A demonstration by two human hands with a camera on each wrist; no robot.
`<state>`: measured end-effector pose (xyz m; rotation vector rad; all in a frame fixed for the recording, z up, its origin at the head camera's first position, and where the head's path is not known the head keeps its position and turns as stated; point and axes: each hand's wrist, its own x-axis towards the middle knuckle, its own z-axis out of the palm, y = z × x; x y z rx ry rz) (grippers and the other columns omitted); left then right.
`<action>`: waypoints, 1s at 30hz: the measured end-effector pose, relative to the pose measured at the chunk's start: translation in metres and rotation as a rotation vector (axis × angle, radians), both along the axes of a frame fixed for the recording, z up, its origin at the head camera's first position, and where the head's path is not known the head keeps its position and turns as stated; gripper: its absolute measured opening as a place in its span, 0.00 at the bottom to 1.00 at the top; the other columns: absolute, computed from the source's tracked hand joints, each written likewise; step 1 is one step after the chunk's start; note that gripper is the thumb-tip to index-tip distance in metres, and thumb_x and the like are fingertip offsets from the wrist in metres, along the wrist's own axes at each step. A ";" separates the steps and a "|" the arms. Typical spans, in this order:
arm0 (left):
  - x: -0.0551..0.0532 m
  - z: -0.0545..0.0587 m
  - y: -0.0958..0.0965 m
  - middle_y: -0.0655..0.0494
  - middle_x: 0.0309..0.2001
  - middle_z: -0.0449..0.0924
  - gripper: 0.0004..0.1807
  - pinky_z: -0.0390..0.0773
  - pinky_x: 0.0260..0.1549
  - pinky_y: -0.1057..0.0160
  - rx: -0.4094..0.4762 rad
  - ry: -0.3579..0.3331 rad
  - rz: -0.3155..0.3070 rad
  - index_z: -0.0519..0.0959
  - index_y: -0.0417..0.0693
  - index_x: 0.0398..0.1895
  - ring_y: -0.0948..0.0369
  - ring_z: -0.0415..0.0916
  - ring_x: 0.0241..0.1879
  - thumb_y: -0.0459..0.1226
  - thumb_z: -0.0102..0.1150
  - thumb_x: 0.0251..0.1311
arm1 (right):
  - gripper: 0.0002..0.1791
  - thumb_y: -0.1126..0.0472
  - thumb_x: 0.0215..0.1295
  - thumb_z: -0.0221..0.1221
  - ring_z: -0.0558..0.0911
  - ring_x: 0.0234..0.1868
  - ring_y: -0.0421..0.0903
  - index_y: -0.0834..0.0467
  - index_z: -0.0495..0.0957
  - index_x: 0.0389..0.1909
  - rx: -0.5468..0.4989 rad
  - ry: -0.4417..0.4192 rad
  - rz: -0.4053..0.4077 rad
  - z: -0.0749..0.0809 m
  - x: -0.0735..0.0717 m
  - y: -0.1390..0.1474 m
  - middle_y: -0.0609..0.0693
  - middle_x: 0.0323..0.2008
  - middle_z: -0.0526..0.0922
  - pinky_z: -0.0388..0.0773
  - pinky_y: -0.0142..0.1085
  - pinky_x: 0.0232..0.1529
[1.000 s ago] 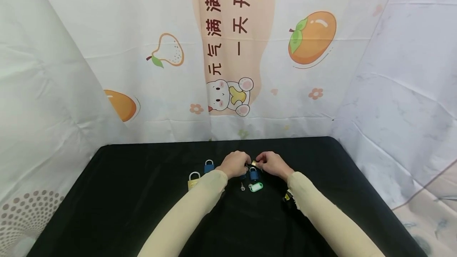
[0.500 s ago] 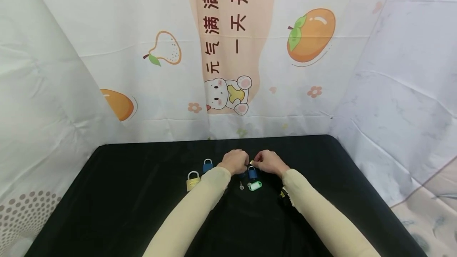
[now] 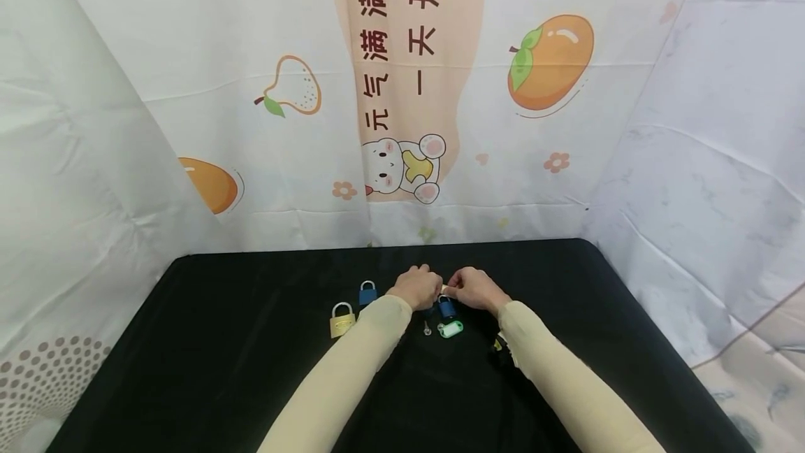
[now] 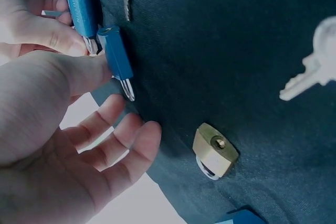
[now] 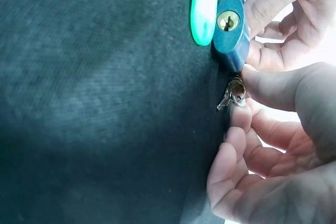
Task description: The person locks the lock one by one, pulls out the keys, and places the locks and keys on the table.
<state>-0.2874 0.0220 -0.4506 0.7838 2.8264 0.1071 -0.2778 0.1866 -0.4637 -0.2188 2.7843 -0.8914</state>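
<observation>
In the head view my left hand point(image 3: 418, 288) and right hand point(image 3: 478, 290) meet near the table's far side. My right thumb and forefinger pinch a small bunch of metal pieces point(image 5: 236, 90) that look like little keys, right beside the shackle end of a blue padlock point(image 5: 231, 40). My left thumb touches a second blue padlock point(image 4: 116, 53) near its shackle; its other fingers are loosely bent. I cannot tell whether they grip anything. Close in front lie a green-rimmed key tag point(image 3: 451, 329) and a small key point(image 3: 427, 328).
Left of my hands lie a large brass padlock point(image 3: 341, 320) and another blue padlock point(image 3: 367, 293). A blurred key point(image 4: 315, 61) shows large in the left wrist view. The black table point(image 3: 239, 369) ends at a white printed curtain point(image 3: 283, 173).
My left hand shifts slightly right and changes its finger pose. My right hand moves slightly left and hides more of the yellowish piece at its fingertips. The padlocks on the left stay put.
</observation>
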 end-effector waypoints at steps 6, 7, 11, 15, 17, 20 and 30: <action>0.006 0.002 0.002 0.55 0.42 0.73 0.05 0.72 0.38 0.60 -0.046 -0.007 -0.002 0.80 0.57 0.35 0.56 0.65 0.40 0.38 0.59 0.72 | 0.09 0.58 0.73 0.61 0.76 0.28 0.44 0.59 0.82 0.36 -0.029 -0.017 0.009 -0.004 0.003 0.001 0.48 0.30 0.81 0.73 0.37 0.33; 0.006 0.002 0.003 0.54 0.43 0.73 0.04 0.72 0.39 0.59 -0.052 -0.006 -0.003 0.80 0.57 0.36 0.56 0.65 0.40 0.39 0.59 0.72 | 0.09 0.58 0.73 0.61 0.76 0.28 0.44 0.59 0.82 0.36 -0.033 -0.016 0.009 -0.005 0.003 0.001 0.48 0.30 0.80 0.72 0.37 0.33; 0.006 0.004 0.002 0.54 0.44 0.72 0.03 0.72 0.39 0.59 -0.066 -0.012 -0.003 0.80 0.57 0.38 0.56 0.64 0.41 0.40 0.59 0.72 | 0.08 0.59 0.73 0.60 0.76 0.29 0.45 0.60 0.81 0.37 -0.045 0.003 0.012 -0.006 0.004 0.000 0.49 0.30 0.80 0.73 0.38 0.34; 0.005 0.005 0.001 0.55 0.42 0.68 0.04 0.69 0.39 0.59 -0.051 -0.073 0.029 0.78 0.56 0.36 0.56 0.63 0.42 0.39 0.57 0.72 | 0.08 0.59 0.74 0.60 0.76 0.29 0.45 0.60 0.81 0.38 -0.041 0.031 0.004 -0.009 0.005 -0.001 0.49 0.30 0.79 0.73 0.38 0.35; 0.005 0.005 0.000 0.54 0.43 0.67 0.04 0.69 0.39 0.58 -0.044 -0.100 0.043 0.77 0.55 0.37 0.55 0.62 0.43 0.40 0.56 0.71 | 0.08 0.58 0.74 0.60 0.75 0.29 0.45 0.60 0.80 0.39 -0.037 0.037 -0.008 -0.011 0.005 -0.002 0.49 0.30 0.78 0.73 0.39 0.35; 0.005 0.005 -0.001 0.53 0.45 0.67 0.02 0.69 0.38 0.57 -0.035 -0.115 0.054 0.77 0.54 0.39 0.54 0.62 0.44 0.40 0.55 0.70 | 0.08 0.58 0.74 0.60 0.75 0.28 0.45 0.60 0.80 0.39 -0.044 0.044 -0.028 -0.013 0.007 -0.004 0.49 0.29 0.77 0.73 0.39 0.35; 0.005 0.003 -0.002 0.56 0.39 0.66 0.03 0.68 0.36 0.59 0.044 -0.104 0.078 0.75 0.53 0.35 0.56 0.62 0.40 0.37 0.57 0.69 | 0.08 0.58 0.75 0.59 0.73 0.26 0.44 0.60 0.80 0.40 -0.032 0.096 -0.023 -0.015 0.011 -0.001 0.48 0.28 0.76 0.71 0.38 0.32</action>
